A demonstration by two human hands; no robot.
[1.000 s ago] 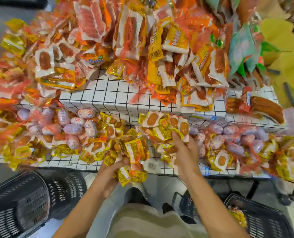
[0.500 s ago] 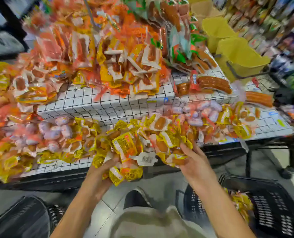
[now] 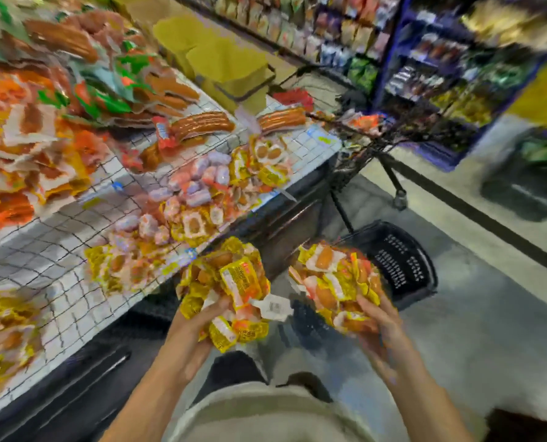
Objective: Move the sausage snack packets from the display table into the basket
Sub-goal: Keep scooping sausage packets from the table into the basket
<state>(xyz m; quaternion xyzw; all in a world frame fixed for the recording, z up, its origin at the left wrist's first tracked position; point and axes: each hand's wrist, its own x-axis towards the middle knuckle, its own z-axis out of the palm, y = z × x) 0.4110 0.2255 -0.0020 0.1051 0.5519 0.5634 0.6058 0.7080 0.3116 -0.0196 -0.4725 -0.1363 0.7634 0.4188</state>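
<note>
While both hands are full and clear of the display table [image 3: 58,260], the step in hand appears to be the carry to the black basket [image 3: 403,266] on the floor. The left hand [image 3: 198,327] curls its fingers under a bunch of yellow sausage snack packets [image 3: 233,282], with a white price tag [image 3: 273,306] dangling from the bunch on its basket side. The right hand [image 3: 377,327] cups a second, looser clump of packets [image 3: 336,282], fingers wrapped round its underside; this clump hangs just short of the basket's near rim. To do it well, I would bring each bundle over the basket's opening before letting go, low enough that loose packets do not spill onto the floor. The right clump should go first, being nearer the basket. More packets lie on the table, on the side away from the basket.

Compared with half a second ago, both bundles have lifted off the table's edge and swung toward the basket. The view has turned that way too, so the basket now sits just beyond the right hand rather than below the forearm.
</note>
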